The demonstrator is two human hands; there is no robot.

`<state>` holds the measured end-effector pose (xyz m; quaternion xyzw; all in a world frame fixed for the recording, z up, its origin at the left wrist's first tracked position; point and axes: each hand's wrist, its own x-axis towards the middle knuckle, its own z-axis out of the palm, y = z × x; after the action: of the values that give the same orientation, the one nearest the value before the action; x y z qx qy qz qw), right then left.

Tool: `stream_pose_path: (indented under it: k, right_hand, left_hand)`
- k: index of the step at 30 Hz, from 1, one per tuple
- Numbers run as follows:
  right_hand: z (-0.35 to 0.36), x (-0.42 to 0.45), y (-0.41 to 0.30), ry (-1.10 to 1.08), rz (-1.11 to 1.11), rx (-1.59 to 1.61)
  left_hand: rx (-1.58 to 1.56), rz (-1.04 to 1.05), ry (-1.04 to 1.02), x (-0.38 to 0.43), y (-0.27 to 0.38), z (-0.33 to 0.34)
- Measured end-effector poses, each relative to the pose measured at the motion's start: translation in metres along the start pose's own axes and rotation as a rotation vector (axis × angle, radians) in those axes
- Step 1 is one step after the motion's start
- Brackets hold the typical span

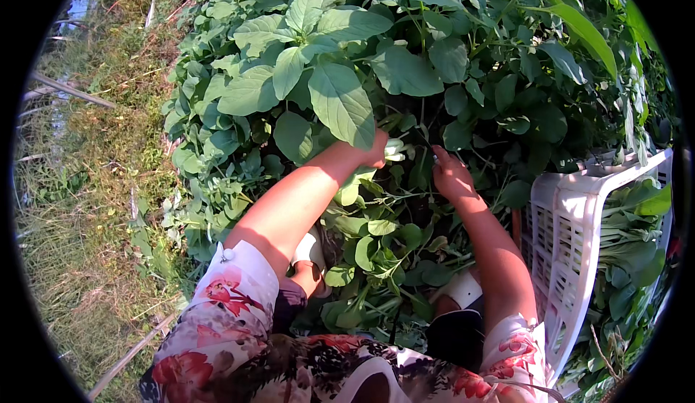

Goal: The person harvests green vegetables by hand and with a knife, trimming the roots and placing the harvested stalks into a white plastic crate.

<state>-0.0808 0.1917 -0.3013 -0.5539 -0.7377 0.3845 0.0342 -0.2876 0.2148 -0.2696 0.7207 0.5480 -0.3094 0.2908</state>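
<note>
My left hand (376, 150) is closed around a leafy green plant, whose pale cut stem ends (395, 150) stick out to its right. Large leaves partly cover the hand. To the right, my right hand (452, 174) is closed on the handle of a tool; a thin dark blade seems to point up and left from it, deep in shadow. Low leafy greens (374, 240) grow or lie below and between my hands. Tall broad-leaved plants (342, 99) stand over my left hand.
A white plastic crate (564, 229) with slatted sides stands at the right, holding harvested leafy greens (632, 240). Dense foliage fills the top. Dry grass and weeds (108, 186) cover the left, with wooden poles (133, 357) lying there. My feet are among the low plants.
</note>
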Motion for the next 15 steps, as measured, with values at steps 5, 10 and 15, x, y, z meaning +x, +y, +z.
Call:
stream_pose_path:
  k: [5, 10, 15]
  right_hand:
    - [0.003, 0.019, -0.009, -0.094, 0.158, -0.094]
    - [0.008, 0.029, -0.007, -0.058, 0.182, -0.111]
    - [0.005, 0.042, -0.006, -0.117, 0.197, -0.050]
  left_hand:
    - [-0.190, -0.052, 0.056, 0.004, -0.009, 0.022]
    - [-0.534, -0.065, 0.102, 0.003, -0.015, 0.027]
    - [-0.587, -0.140, 0.154, 0.010, -0.023, 0.049]
